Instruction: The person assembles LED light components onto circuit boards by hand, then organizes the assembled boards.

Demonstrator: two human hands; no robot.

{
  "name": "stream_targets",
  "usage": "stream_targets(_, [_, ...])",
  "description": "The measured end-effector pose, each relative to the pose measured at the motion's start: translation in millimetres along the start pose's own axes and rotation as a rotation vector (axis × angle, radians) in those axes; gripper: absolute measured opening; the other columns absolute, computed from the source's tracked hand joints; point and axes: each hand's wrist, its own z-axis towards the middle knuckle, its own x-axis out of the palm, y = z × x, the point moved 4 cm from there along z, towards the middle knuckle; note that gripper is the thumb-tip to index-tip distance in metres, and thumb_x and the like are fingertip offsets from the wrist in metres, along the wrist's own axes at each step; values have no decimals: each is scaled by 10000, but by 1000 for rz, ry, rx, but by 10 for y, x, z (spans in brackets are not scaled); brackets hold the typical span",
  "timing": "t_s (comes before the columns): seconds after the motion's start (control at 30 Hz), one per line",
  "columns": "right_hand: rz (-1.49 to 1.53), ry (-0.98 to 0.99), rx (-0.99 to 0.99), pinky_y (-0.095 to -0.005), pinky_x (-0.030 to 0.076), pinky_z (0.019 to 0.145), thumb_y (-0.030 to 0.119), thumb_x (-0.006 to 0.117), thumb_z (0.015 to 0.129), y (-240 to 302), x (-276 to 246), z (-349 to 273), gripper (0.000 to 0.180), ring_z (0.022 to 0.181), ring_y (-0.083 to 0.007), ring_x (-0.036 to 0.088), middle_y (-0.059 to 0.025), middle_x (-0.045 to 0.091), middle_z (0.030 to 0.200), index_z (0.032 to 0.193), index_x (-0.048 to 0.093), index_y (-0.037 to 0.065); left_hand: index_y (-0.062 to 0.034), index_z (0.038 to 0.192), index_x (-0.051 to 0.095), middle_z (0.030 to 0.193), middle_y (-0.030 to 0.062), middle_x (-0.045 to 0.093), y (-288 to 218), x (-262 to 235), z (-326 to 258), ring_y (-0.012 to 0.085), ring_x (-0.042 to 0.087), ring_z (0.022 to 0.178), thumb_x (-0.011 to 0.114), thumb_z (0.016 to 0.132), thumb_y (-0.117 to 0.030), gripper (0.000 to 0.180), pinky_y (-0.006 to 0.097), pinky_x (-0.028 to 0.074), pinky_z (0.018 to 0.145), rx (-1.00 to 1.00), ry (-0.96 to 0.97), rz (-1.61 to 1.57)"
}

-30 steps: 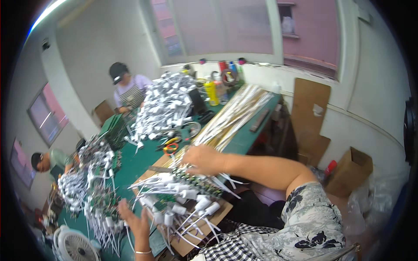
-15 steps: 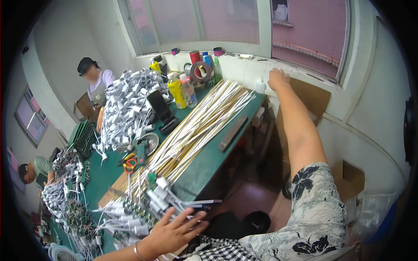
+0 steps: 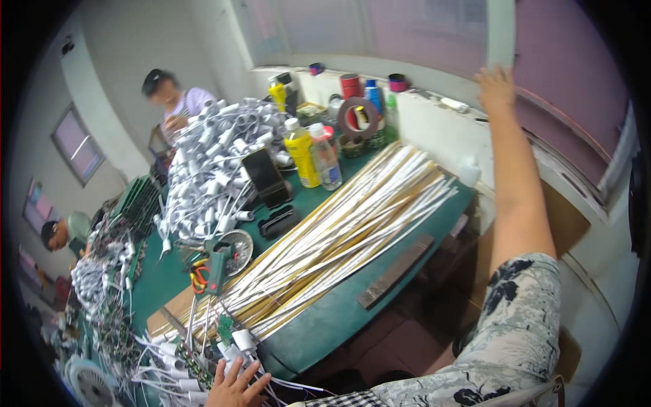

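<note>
"Right grip (image 3: 497, 89) is up high, at the window frame (image 3: 502, 41). Is it clamped on?"

"Nobody can tell. Its palm is turned away."

"And the left grip (image 3: 237, 389)?"

"Its fingers are spread apart. White tubes (image 3: 244, 340) lie just past it and to its left. Farther past it, long strips (image 3: 325, 230) lie on the green surface (image 3: 305, 353)."

"How could such a long reach go well?"

"Slowly, most likely, with steady feet. The left grip should be light, so no wires (image 3: 296, 386) snag."

"What is hard to see?"

"The bottom edge cuts off the left arm. Whether the left fingers touch the tubes is unclear."
</note>
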Motion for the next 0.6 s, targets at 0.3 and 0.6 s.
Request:
stream_targets(0.3, [-67, -195, 31, -545, 395, 926, 404, 554, 843, -12, 486, 0, 601, 1379, -219, 84, 85, 175, 1470, 1377, 333, 236, -248, 1225, 505, 1331, 94, 417, -3, -141, 203, 379, 323, 1268, 777, 595, -349, 693, 562, 203, 1034, -68, -7, -31])
stream_targets(0.6, [-86, -456, 20, -449, 499, 845, 293, 679, 735, -704, 978, -451, 569, 1348, -259, 167, 53, 294, 1382, 1249, 450, 213, -196, 1207, 513, 1332, 125, 409, -180, -275, 388, 405, 298, 1281, 782, 582, -261, 684, 567, 207, 1037, 41, -70, -33])
